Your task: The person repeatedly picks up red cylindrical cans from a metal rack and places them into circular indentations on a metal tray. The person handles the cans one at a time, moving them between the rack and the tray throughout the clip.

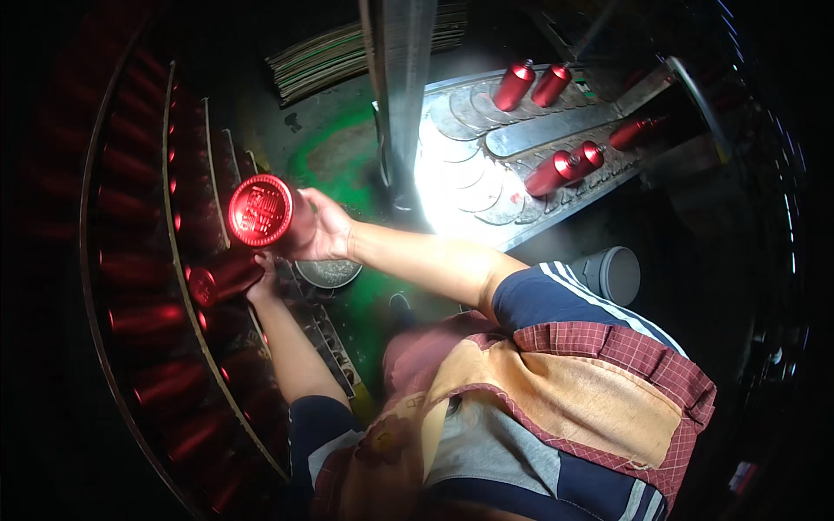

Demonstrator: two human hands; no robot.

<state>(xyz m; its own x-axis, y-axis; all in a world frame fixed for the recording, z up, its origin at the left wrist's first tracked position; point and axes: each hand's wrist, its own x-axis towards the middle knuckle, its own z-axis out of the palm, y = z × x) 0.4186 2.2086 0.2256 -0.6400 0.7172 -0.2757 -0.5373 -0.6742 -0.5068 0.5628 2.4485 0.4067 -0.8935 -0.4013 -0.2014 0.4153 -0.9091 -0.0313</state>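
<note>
My right hand (326, 227) is wrapped round a shiny red metal bottle (261, 211), whose round, embossed base with a ridged rim faces up toward me. Just below it, my left hand (264, 280) has its fingers on a second red metal bottle (224, 278), which lies on its side with its base pointing left. Both bottles are at the near edge of a rack (171, 187) on my left. Shadow and the hands themselves hide part of the grip.
Many red bottles (143, 319) lie in rows across the rack. Ahead to the right, a brightly lit conveyor (552, 130) of overlapping metal plates carries several red bottles (514, 85). A metal post (398, 104) rises beside it. A grey bucket (618, 275) stands below; stacked flat sheets (326, 65) lie farther back.
</note>
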